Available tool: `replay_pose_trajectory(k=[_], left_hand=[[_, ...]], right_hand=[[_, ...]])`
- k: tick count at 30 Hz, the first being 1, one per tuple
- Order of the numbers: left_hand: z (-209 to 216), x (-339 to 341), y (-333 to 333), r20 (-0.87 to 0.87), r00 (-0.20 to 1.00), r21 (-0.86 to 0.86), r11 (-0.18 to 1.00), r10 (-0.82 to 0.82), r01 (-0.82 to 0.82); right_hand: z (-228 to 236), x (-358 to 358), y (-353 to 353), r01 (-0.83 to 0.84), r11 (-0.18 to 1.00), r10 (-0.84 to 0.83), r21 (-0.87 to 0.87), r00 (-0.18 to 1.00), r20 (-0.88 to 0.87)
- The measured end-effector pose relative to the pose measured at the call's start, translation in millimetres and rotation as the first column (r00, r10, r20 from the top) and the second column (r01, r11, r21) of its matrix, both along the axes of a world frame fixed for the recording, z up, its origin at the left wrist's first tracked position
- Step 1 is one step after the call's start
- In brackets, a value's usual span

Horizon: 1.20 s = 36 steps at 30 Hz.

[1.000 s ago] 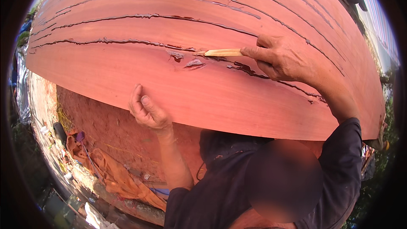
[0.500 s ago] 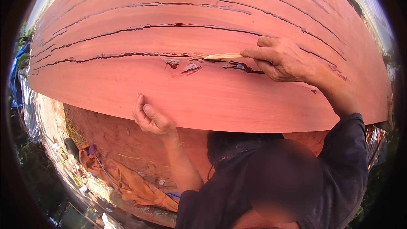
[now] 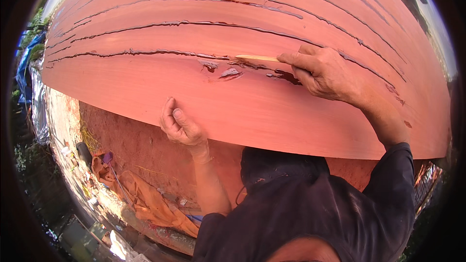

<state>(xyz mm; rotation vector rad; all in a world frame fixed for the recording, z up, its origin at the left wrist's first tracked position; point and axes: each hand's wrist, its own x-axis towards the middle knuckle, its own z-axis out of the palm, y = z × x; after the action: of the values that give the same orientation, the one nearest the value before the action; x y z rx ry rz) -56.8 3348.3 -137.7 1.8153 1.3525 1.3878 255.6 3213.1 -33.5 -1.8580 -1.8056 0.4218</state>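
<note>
A pale, thin wooden stick (image 3: 258, 58) is pinched between the thumb and fingers of my right hand (image 3: 320, 74). Its tip points left and meets the end of a dark, glossy-filled crack (image 3: 160, 52) in a broad reddish wooden slab (image 3: 272, 121). Just below the tip lie two rough gouges, one of them a chipped knot (image 3: 229, 73). More dark filler (image 3: 285, 76) shows beside my right fingers. At the slab's near edge, my left hand (image 3: 183, 123) has loosely curled fingers and holds nothing visible.
Several other dark filled cracks (image 3: 252, 29) run lengthwise across the slab. Below its near edge lie an orange cloth (image 3: 150, 204), a dark cylinder (image 3: 83, 153) and scattered litter on the ground. Blue and silver sheeting (image 3: 38, 97) is at the far left.
My right hand has drawn the stick's tip a short way left along the crack. The whole view has shifted, so the slab sits farther right. My left hand keeps its place at the edge.
</note>
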Motion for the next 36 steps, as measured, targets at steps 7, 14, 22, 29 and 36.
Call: replay_pose_trajectory(k=[7,14,22,29,36], left_hand=[[7.9,2.0,3.3,-0.091,0.995,0.118,0.993,0.042,-0.031],[9.4,0.7,0.5,-0.126,0.992,0.126,0.992,0.026,-0.01],[10.3,2.2,0.3,-0.112,0.992,0.106,0.993,0.054,-0.042],[11.6,3.4,0.8,-0.152,0.985,0.114,0.992,0.076,-0.059],[14.0,4.3,2.2,-0.179,0.98,0.098,0.993,0.087,-0.071]], right_hand=[[21.0,-4.4,-6.2,0.023,0.997,-0.024,-0.067,1.0,-0.014],[39.1,-30.3,-8.0,0.133,0.965,-0.217,-0.225,0.89,-0.402],[79.8,-46.9,-18.0,0.071,0.744,-0.594,-0.664,0.524,-0.61],[63.5,-59.9,-45.8,-0.095,0.785,-0.505,-0.612,0.475,-0.721],[59.7,-63.2,-41.1,-0.056,0.811,-0.511,-0.582,0.417,-0.752]])
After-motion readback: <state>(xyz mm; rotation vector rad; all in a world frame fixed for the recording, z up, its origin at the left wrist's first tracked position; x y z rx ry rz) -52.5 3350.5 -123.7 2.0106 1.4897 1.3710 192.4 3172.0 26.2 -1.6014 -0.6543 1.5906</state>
